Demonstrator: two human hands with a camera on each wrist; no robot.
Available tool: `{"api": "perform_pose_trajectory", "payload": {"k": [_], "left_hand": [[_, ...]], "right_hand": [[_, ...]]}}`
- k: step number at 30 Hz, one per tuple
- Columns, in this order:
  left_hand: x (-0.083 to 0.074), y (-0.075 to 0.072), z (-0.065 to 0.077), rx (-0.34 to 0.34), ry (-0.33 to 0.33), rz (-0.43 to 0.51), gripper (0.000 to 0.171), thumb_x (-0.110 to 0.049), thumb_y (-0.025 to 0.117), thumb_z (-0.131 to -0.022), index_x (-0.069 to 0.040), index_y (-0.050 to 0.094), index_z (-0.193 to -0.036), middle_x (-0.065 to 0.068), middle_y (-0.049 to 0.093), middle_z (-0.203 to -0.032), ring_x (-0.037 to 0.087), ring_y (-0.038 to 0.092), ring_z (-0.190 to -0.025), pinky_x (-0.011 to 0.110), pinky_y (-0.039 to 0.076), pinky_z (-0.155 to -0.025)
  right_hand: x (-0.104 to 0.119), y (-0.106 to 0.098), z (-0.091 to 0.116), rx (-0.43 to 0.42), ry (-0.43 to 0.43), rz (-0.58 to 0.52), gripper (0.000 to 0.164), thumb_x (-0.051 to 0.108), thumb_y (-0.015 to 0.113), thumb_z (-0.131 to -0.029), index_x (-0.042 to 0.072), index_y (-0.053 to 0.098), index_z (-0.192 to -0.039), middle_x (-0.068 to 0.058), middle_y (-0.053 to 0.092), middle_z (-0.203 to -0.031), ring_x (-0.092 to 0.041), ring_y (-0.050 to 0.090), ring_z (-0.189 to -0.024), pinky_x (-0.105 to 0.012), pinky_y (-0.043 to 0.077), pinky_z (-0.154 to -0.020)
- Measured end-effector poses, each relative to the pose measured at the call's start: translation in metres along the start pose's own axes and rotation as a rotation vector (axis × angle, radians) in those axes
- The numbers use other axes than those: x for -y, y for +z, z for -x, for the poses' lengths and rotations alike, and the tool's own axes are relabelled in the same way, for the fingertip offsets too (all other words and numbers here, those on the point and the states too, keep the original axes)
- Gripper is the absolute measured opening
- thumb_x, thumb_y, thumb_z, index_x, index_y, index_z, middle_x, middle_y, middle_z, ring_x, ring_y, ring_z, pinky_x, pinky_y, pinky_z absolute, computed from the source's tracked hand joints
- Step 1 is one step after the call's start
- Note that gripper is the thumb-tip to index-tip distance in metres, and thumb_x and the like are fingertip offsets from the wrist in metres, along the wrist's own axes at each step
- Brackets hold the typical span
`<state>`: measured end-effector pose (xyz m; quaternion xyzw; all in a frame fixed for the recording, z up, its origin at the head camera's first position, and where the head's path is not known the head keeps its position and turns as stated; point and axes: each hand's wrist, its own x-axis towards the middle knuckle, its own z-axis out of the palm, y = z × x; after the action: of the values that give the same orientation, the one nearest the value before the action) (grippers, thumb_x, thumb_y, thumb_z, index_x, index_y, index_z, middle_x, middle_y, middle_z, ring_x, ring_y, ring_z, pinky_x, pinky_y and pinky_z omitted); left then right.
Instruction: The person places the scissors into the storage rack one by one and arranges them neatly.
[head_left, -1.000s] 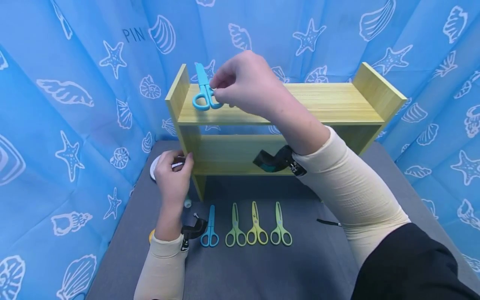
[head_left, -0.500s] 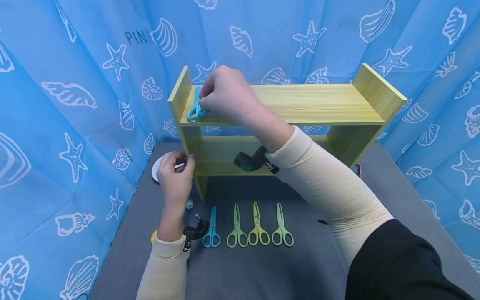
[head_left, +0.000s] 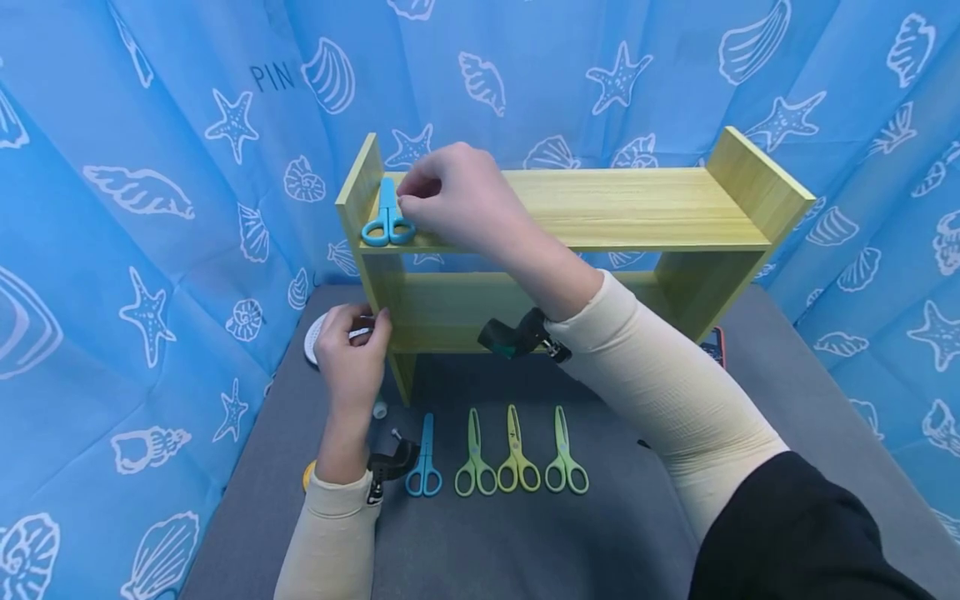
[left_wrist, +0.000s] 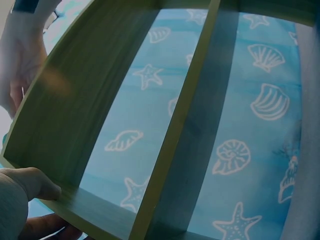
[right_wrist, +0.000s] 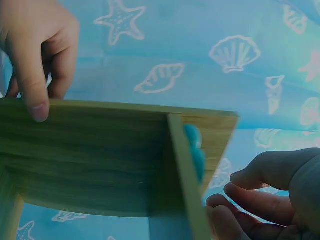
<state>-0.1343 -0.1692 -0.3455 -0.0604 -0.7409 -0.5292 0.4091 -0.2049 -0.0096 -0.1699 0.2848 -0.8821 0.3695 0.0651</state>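
A light-wood two-tier shelf (head_left: 615,204) stands on the table. At the left end of its top board lies a pair of light blue scissors (head_left: 387,215), blades pointing to the back. My right hand (head_left: 472,200) hovers just right of these scissors; in the right wrist view its loosely bent fingers (right_wrist: 250,197) hold nothing, and the scissors' blue handles (right_wrist: 196,150) show apart from them. My left hand (head_left: 348,358) grips the shelf's left side panel (left_wrist: 100,215), thumb on the inner face and fingers outside.
In front of the shelf lie blue scissors (head_left: 425,458), two green scissors (head_left: 474,454) (head_left: 561,450) and yellow scissors (head_left: 514,450). A white round object (head_left: 312,337) is partly behind my left hand. A phone-like object (head_left: 716,346) stands right of the shelf. A shell-patterned curtain (head_left: 615,79) hangs behind.
My right hand has lowered the light blue scissors onto the top board's left end, let go of them and drawn slightly right. The left hand keeps its grip on the panel.
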Motion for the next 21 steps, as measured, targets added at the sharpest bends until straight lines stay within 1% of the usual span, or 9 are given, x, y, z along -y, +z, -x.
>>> {"api": "perform_pose_trajectory", "payload": {"k": [2, 7, 12, 17, 21], "left_hand": [[0.0, 0.0, 0.0, 0.003, 0.004, 0.001, 0.008, 0.009, 0.069, -0.091, 0.016, 0.067, -0.094, 0.03, 0.06, -0.094, 0.039, 0.064, -0.087, 0.019, 0.056, -0.074], [0.0, 0.001, 0.001, 0.005, 0.02, 0.0, 0.007, 0.009, 0.068, -0.091, 0.016, 0.067, -0.094, 0.03, 0.059, -0.094, 0.039, 0.064, -0.087, 0.023, 0.057, -0.075], [0.001, 0.002, 0.0, -0.002, 0.012, 0.002, 0.007, 0.009, 0.069, -0.091, 0.016, 0.067, -0.094, 0.031, 0.06, -0.094, 0.04, 0.065, -0.086, 0.017, 0.055, -0.074], [0.002, 0.002, 0.001, -0.006, -0.004, 0.007, 0.008, 0.008, 0.069, -0.091, 0.016, 0.067, -0.094, 0.031, 0.06, -0.094, 0.04, 0.064, -0.086, 0.013, 0.053, -0.075], [0.002, 0.002, 0.002, 0.0, -0.009, 0.0, 0.009, 0.008, 0.068, -0.092, 0.016, 0.067, -0.094, 0.03, 0.06, -0.095, 0.038, 0.064, -0.087, 0.016, 0.054, -0.075]], "right_hand": [[-0.001, -0.005, 0.008, -0.03, -0.022, -0.02, 0.017, 0.016, 0.064, -0.099, 0.01, 0.079, -0.105, 0.005, 0.073, -0.095, -0.007, 0.064, -0.086, -0.024, 0.052, -0.08], [-0.003, -0.016, 0.027, -0.078, -0.044, -0.047, 0.017, 0.019, 0.067, -0.099, 0.011, 0.077, -0.11, 0.006, 0.072, -0.099, -0.004, 0.064, -0.093, -0.024, 0.052, -0.083], [-0.006, -0.024, 0.046, -0.1, -0.057, -0.097, 0.021, 0.018, 0.069, -0.098, 0.006, 0.075, -0.114, 0.003, 0.072, -0.1, -0.006, 0.064, -0.095, -0.024, 0.054, -0.085], [-0.009, -0.031, 0.067, -0.151, -0.06, -0.151, 0.02, 0.014, 0.07, -0.096, 0.005, 0.075, -0.113, 0.0, 0.073, -0.102, -0.01, 0.065, -0.095, -0.027, 0.057, -0.086], [-0.013, -0.034, 0.083, -0.208, -0.091, -0.192, 0.016, 0.011, 0.071, -0.095, 0.005, 0.077, -0.108, -0.003, 0.074, -0.103, -0.012, 0.066, -0.094, -0.03, 0.057, -0.087]]}}
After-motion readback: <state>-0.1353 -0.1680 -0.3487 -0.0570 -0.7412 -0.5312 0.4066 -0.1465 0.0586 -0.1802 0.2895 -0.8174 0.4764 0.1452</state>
